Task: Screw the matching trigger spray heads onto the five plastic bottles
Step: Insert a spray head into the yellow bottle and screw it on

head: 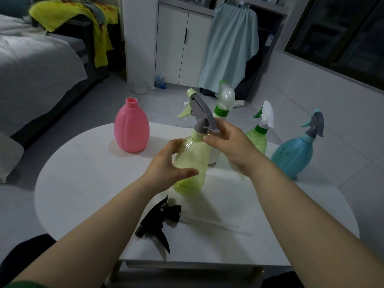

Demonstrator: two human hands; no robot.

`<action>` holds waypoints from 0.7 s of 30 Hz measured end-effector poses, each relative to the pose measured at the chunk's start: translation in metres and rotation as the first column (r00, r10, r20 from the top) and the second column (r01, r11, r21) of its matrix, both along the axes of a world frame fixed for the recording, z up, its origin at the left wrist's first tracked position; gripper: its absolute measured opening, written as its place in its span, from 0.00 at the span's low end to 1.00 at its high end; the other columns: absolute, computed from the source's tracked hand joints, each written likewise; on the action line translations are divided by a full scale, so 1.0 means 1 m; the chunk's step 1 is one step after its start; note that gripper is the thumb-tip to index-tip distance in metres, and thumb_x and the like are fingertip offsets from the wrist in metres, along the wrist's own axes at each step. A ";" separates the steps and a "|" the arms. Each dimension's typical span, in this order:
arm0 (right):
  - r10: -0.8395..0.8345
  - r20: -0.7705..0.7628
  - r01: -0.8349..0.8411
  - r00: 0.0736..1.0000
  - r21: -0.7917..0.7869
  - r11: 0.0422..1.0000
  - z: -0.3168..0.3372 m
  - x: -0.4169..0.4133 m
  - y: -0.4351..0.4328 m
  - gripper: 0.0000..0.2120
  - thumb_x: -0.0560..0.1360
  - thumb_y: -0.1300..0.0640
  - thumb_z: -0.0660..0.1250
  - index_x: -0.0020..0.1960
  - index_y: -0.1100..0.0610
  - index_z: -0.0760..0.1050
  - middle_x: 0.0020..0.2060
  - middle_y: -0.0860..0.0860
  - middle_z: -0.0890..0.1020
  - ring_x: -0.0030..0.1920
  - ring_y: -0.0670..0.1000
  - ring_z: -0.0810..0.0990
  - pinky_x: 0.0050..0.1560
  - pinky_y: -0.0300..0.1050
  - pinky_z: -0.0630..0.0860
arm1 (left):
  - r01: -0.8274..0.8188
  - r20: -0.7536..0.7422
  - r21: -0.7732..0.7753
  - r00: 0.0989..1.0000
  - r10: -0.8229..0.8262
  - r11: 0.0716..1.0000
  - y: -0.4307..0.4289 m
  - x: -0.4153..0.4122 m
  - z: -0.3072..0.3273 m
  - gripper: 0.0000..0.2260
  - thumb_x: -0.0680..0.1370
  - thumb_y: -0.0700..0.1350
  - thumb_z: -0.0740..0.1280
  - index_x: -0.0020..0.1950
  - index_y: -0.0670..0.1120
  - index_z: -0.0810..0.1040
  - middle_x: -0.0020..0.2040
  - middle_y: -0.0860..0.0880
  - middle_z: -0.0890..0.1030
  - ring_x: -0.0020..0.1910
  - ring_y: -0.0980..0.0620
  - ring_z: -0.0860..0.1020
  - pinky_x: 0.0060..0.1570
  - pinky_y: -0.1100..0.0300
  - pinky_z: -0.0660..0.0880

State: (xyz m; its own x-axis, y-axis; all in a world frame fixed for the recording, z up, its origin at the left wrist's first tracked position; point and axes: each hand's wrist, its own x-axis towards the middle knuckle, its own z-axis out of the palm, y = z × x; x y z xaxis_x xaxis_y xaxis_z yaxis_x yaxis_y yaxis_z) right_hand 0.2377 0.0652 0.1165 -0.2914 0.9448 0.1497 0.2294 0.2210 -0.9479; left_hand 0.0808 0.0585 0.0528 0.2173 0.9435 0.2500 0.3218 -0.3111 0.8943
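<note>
The yellow bottle stands upright at the middle of the desk, its long axis running straight up between the hands: the left hand wraps its body and the right hand pinches the collar under the grey spray head. The next turn, I judge, goes around that upright axis. The pink bottle waits open-necked at the far left, and the black spray head lies near, just in front of the left hand.

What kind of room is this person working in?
Most likely a bedroom or small flat at home: a bed with grey bedding on the left, a white cupboard behind, and cloth hanging beside it. The person works at a low white table.
</note>
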 end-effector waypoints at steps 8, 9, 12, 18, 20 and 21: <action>-0.236 -0.080 0.248 0.968 0.213 0.945 -0.009 -0.018 -0.001 0.15 0.65 0.64 0.72 0.40 0.46 0.71 0.39 0.42 0.78 0.41 0.39 0.78 0.45 0.26 0.73 | -0.026 0.005 0.021 1.000 0.026 0.999 -0.001 0.002 -0.001 0.31 0.63 0.42 0.75 0.63 0.47 0.66 0.51 0.57 0.70 0.53 0.59 0.68 0.46 0.73 0.61; -0.266 -0.088 0.280 0.960 0.236 0.931 -0.011 -0.021 -0.001 0.15 0.65 0.63 0.72 0.39 0.47 0.69 0.39 0.43 0.78 0.42 0.41 0.77 0.44 0.26 0.72 | -0.029 0.007 0.018 1.000 0.029 0.999 -0.001 0.002 -0.001 0.31 0.63 0.42 0.75 0.62 0.47 0.66 0.51 0.58 0.70 0.53 0.59 0.68 0.48 0.72 0.61; -0.193 -0.001 0.190 0.981 0.164 0.968 -0.003 -0.019 -0.001 0.15 0.67 0.62 0.70 0.43 0.46 0.68 0.45 0.45 0.77 0.49 0.45 0.76 0.51 0.29 0.72 | -0.018 0.004 0.008 1.000 0.018 1.000 0.000 0.002 -0.001 0.31 0.63 0.42 0.75 0.62 0.48 0.66 0.51 0.58 0.70 0.53 0.59 0.68 0.46 0.74 0.62; 0.013 0.034 -0.012 0.999 -0.020 1.000 0.010 -0.006 0.001 0.13 0.69 0.64 0.67 0.50 0.52 0.74 0.49 0.49 0.79 0.49 0.41 0.77 0.50 0.28 0.73 | -0.014 -0.002 0.011 1.000 0.014 1.000 0.002 0.002 -0.003 0.32 0.63 0.43 0.75 0.63 0.47 0.66 0.53 0.55 0.71 0.53 0.58 0.69 0.45 0.75 0.62; -0.121 0.036 0.119 0.992 0.072 0.990 0.002 -0.013 0.000 0.13 0.68 0.63 0.68 0.52 0.55 0.75 0.45 0.46 0.80 0.46 0.41 0.77 0.49 0.29 0.73 | -0.034 0.011 0.015 0.999 0.034 0.999 0.002 0.003 -0.005 0.31 0.63 0.43 0.75 0.62 0.48 0.66 0.53 0.55 0.71 0.53 0.58 0.69 0.46 0.74 0.60; -0.189 0.021 0.185 0.982 0.128 0.974 -0.004 -0.017 -0.002 0.13 0.68 0.63 0.68 0.52 0.54 0.75 0.42 0.44 0.79 0.44 0.40 0.77 0.48 0.28 0.73 | -0.049 0.013 0.019 0.999 0.049 0.999 0.001 0.004 -0.006 0.31 0.63 0.43 0.75 0.62 0.48 0.67 0.52 0.56 0.71 0.53 0.58 0.69 0.46 0.74 0.60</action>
State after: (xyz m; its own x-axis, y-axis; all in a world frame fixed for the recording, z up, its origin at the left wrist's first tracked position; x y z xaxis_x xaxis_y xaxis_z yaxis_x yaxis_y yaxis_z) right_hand 0.2203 0.0632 0.1125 -0.1183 0.9574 0.2634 0.3085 0.2876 -0.9067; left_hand 0.0848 0.0599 0.0470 0.1677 0.9481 0.2703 0.3258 -0.3121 0.8925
